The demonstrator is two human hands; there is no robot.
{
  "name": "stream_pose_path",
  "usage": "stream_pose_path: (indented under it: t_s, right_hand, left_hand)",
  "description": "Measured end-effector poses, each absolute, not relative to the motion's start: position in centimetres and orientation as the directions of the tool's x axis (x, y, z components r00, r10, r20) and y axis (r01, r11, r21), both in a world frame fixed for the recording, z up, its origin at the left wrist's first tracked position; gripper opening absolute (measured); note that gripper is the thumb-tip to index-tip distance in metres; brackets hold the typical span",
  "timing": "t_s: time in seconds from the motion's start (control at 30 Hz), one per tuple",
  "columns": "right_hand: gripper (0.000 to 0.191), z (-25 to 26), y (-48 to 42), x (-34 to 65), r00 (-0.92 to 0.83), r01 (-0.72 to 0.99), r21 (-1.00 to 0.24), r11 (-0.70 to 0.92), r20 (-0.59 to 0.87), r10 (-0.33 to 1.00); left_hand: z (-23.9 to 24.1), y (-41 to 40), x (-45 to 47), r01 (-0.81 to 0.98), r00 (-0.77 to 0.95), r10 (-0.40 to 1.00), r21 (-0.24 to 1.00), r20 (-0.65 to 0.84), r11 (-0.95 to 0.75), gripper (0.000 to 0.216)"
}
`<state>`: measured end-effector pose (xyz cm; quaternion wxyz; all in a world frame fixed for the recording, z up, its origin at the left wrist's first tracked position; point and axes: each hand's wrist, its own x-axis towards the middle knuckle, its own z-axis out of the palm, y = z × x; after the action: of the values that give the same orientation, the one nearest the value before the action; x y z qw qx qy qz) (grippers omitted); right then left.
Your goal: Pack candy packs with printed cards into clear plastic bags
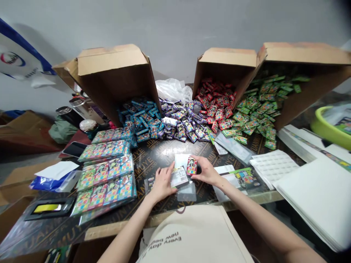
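At the table's front, my left hand (162,184) has its fingers and thumb closed on a small white box with dark print (179,176). My right hand (205,171) pinches a small red printed box (192,166) upright beside it. A pale sheet (181,159) shows behind the white box. Below both hands lies a clear plastic sleeve (187,193). To the right of my right hand rests a green-topped printed card (245,179), partly covered by my wrist. Left of my left hand are stacks of clear-wrapped sets of printed boxes (105,195).
Tipped cartons (113,64) along the wall spill small boxes: blue (148,118), purple (182,122), red (216,104) and green (263,106). White sheets (315,197) and a lime-green basin (326,126) are at the right. Bottles (82,107) and a black tape-like holder (49,208) stand left.
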<state>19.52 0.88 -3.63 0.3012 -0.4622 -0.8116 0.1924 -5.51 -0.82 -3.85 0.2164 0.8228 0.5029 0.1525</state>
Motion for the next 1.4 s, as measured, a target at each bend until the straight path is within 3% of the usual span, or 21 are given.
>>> stream_pose_path:
  t_s: [0.17, 0.3, 0.47, 0.57, 0.67, 0.87, 0.93, 1.0, 1.07, 1.13, 1.2, 1.3, 1.4]
  right_hand:
    - [0.086, -2.7, 0.1, 19.5, -0.522, 0.514, -0.687, 0.513, 0.224, 0.823]
    - [0.087, -1.5, 0.2, 19.6, -0.516, 0.446, -0.759, 0.475, 0.216, 0.829]
    - [0.085, -1.3, 0.6, 19.6, -0.519, 0.456, -0.731, 0.508, 0.246, 0.819]
    - [0.094, -1.6, 0.5, 19.4, -0.530, 0.442, -0.742, 0.505, 0.239, 0.814]
    - [0.102, -1.7, -0.3, 19.0, -0.420, 0.519, -0.701, 0.490, 0.290, 0.860]
    - [0.062, -1.9, 0.9, 19.9, -0.437, 0.571, -0.661, 0.487, 0.257, 0.862]
    - [0.065, -1.9, 3.4, 22.6, -0.206, 0.718, -0.589, 0.371, 0.329, 0.921]
    - [0.074, -2.0, 6.3, 26.4, 0.155, 0.841, -0.537, 0.073, 0.367, 0.917]
    - [0.082, -2.0, 9.1, 30.4, 0.442, 0.832, -0.490, -0.260, 0.301, 0.845]
    - [0.084, -2.1, 11.2, 33.6, 0.563, 0.788, -0.427, -0.444, 0.208, 0.800]
    - [0.084, -2.1, 12.4, 35.3, 0.585, 0.778, -0.372, -0.506, 0.138, 0.799]
    - [0.080, -1.7, 12.4, 34.9, 0.552, 0.792, -0.412, -0.450, 0.171, 0.816]
    - [0.076, -0.9, 10.6, 31.1, 0.319, 0.833, -0.548, -0.079, 0.357, 0.878]
  left_hand:
    - [-3.4, -0.3, -6.5, 0.733, 0.448, 0.890, 0.533, 0.088, -0.422, 0.100]
    - [-2.3, 0.1, -7.1, 0.654, 0.518, 0.851, 0.600, 0.088, -0.460, 0.100]
    - [-2.1, -0.1, -6.7, 0.627, 0.492, 0.864, 0.642, 0.112, -0.441, 0.103]
    - [-2.2, -0.1, -6.4, 0.603, 0.499, 0.859, 0.667, 0.113, -0.438, 0.103]
    - [-2.2, 0.1, -6.2, 0.614, 0.449, 0.886, 0.681, 0.114, -0.399, 0.101]
    - [-3.1, 0.9, -5.7, 0.642, 0.449, 0.883, 0.637, 0.138, -0.426, 0.100]
    - [-3.8, 1.1, -5.8, 0.659, 0.458, 0.878, 0.612, 0.135, -0.438, 0.100]
    - [-4.7, 1.2, -6.0, 0.687, 0.464, 0.877, 0.572, 0.129, -0.448, 0.098]
    - [-5.8, 1.3, -6.5, 0.717, 0.469, 0.873, 0.520, 0.131, -0.463, 0.095]
    - [-6.7, 1.3, -6.9, 0.737, 0.475, 0.869, 0.476, 0.140, -0.479, 0.092]
    - [-7.3, 1.4, -7.2, 0.743, 0.484, 0.863, 0.454, 0.143, -0.492, 0.089]
    - [-6.7, 1.4, -6.9, 0.742, 0.486, 0.864, 0.460, 0.131, -0.487, 0.084]
    - [-4.5, 1.3, -5.7, 0.705, 0.429, 0.890, 0.559, 0.155, -0.437, 0.071]
